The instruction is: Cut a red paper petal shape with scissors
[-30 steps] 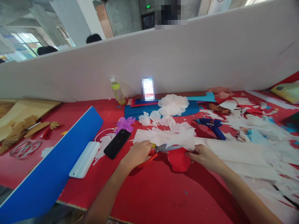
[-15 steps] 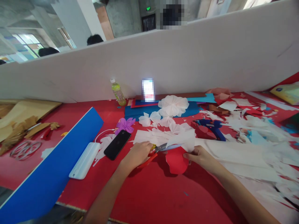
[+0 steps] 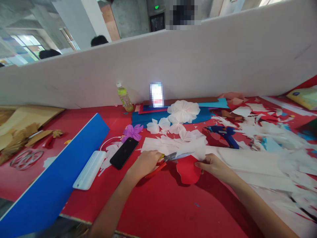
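Note:
My left hand [image 3: 147, 162] is wrapped round the orange and yellow handles of a pair of scissors [image 3: 170, 156], whose blades point right. Between the thumb and fingers of my right hand [image 3: 209, 164] is a red paper piece [image 3: 188, 171] with a rounded edge. A white paper piece [image 3: 199, 149] rises just above it, at the scissors' blades; whether my right fingers pinch it too, I cannot tell. Behind the scissors lie white paper cutouts [image 3: 160, 145] and a ruffled white paper flower [image 3: 183, 111].
A black phone [image 3: 124, 153], white power bank [image 3: 89, 170] and purple flower [image 3: 132, 132] lie left, beside a standing blue board [image 3: 59, 175]. A blue glue gun [image 3: 225, 132] and paper scraps [image 3: 267, 132] cover the right. A bottle [image 3: 125, 98] stands by the white partition [image 3: 213, 62].
Hardly anything differs. The red paper piece and my right hand have shifted very slightly, while the scissors stay at about the same place.

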A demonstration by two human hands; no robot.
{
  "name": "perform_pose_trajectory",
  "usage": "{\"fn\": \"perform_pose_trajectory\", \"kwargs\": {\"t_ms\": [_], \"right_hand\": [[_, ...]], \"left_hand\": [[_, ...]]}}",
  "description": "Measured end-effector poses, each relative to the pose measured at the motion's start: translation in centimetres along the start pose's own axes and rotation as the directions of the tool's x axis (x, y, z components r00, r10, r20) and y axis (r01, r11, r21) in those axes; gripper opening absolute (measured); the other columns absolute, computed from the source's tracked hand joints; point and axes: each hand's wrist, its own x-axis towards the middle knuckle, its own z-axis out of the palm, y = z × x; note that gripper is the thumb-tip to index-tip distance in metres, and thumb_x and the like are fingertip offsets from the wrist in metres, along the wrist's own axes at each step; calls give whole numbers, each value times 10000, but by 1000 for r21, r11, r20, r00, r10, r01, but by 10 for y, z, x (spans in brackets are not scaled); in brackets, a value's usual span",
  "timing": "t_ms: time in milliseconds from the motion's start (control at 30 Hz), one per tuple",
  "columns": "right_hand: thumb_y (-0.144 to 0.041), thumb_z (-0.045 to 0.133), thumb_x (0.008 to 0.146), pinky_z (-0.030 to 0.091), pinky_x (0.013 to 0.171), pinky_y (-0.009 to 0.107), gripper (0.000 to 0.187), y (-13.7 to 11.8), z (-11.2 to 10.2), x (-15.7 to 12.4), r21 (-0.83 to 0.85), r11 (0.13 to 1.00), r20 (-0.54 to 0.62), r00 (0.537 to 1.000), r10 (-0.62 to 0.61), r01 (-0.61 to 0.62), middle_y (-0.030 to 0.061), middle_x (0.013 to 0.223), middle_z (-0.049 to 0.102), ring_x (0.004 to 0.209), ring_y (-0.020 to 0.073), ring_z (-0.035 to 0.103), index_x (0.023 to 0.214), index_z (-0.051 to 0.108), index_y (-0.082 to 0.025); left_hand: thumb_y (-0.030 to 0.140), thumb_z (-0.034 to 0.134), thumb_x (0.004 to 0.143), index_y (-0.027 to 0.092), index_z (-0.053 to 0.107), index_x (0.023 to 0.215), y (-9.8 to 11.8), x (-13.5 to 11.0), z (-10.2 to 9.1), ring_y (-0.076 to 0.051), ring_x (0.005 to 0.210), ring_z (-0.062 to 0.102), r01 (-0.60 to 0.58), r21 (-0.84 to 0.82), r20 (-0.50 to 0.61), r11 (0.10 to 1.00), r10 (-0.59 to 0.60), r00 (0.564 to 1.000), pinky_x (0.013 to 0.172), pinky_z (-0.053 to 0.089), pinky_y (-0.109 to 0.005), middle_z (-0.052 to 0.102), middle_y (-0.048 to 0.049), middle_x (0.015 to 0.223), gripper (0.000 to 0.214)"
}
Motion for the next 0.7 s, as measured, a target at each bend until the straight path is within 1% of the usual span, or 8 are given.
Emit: {"fn": "perform_pose_trajectory", "kwargs": {"t_ms": [133,333,400,467,567,600,700], "right_hand": [[-371,528,665,383,507,274,283,0,-2,-1,-14,1000,0,1000,-3,3,19,476,585,489,158,525,450,505,-187],[-340,517,713,356,503,266,246,19,-6,2,14,1000,47,999,-20,19,-1,515,562,510,147,508,532,529,-174],[-335,510,730,352,506,263,241,23,-7,3,13,1000,55,998,-19,18,-3,530,565,520,145,508,556,539,-170],[-333,508,737,347,502,260,247,23,-8,3,1,1000,64,998,-15,15,-4,528,565,518,142,506,555,538,-168],[-329,512,737,327,479,254,276,21,-9,2,-34,999,63,998,-5,7,-1,505,564,494,132,491,511,509,-171],[-327,514,735,318,470,253,288,20,-9,2,-50,999,54,999,-2,5,0,492,562,482,128,484,492,495,-174],[-330,527,720,303,452,252,297,18,-11,2,-69,998,29,1000,1,1,5,474,565,462,125,477,468,487,-177]], "left_hand": [[284,378,892,162,593,809,0,0,-1,-190,737,589,11,-2,-6,1000,-11,1000,609,387,-259,617,-69,792,261],[286,395,876,168,583,794,-2,1,1,-189,746,584,8,43,-52,999,-6,999,640,403,-269,622,-63,808,237],[310,396,875,164,572,825,-2,0,2,-198,775,581,12,59,-50,998,-9,999,661,414,-279,621,-71,849,235],[321,396,874,158,561,895,-2,0,4,-209,835,576,11,60,-54,998,-8,998,704,424,-294,616,-82,923,233],[276,407,868,149,520,1047,-5,0,7,-218,972,542,8,33,-95,999,-5,995,814,413,-313,585,-93,1061,247],[252,409,865,147,510,1071,-7,-1,7,-217,995,531,16,28,-104,999,-13,994,833,407,-315,577,-95,1082,252],[205,408,852,138,527,1037,-15,0,7,-220,956,543,69,42,-92,997,-65,994,800,419,-315,588,-99,1042,230]]}}
